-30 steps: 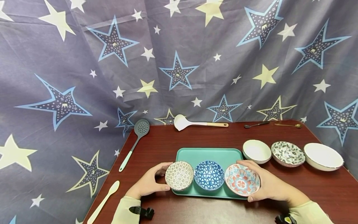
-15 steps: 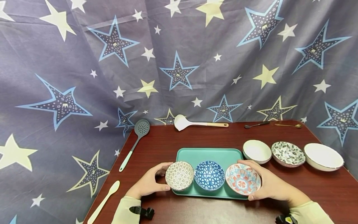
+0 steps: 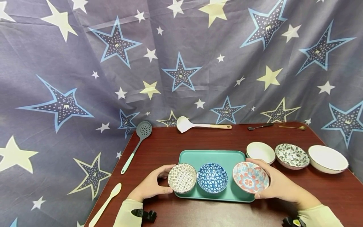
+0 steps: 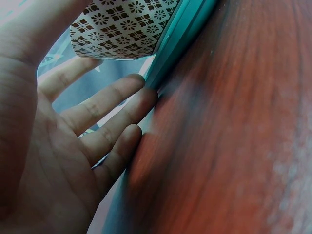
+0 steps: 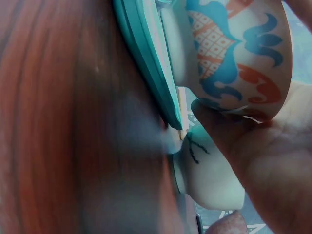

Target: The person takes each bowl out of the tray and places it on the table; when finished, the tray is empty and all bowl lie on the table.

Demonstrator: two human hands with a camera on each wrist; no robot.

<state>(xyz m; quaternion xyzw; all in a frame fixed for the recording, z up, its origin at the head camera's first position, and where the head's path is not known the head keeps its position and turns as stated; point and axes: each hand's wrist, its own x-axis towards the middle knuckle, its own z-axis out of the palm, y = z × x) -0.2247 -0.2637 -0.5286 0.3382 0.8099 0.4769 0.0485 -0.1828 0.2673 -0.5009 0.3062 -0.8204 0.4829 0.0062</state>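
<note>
Against the patterned beige bowl on the left, my left hand spreads thumb and forefinger about its side; in the left wrist view the other fingers extend loosely below the bowl. A blue-and-white bowl sits in the middle of the green tray, touched by neither hand. At the tray's right end, my right hand grips the red-and-blue floral bowl between thumb and fingers. The right wrist view shows this bowl close by the tray edge; any gap beneath it is unclear.
Right of the tray stand a white bowl, a leaf-patterned bowl and a wide white bowl. A ladle and small spoons lie along the back. A slotted skimmer and pale spoon lie left.
My right hand and the floral bowl have moved right and slightly away from the front edge, widening the space beside the blue bowl. The left hand and its bowl look unchanged.
</note>
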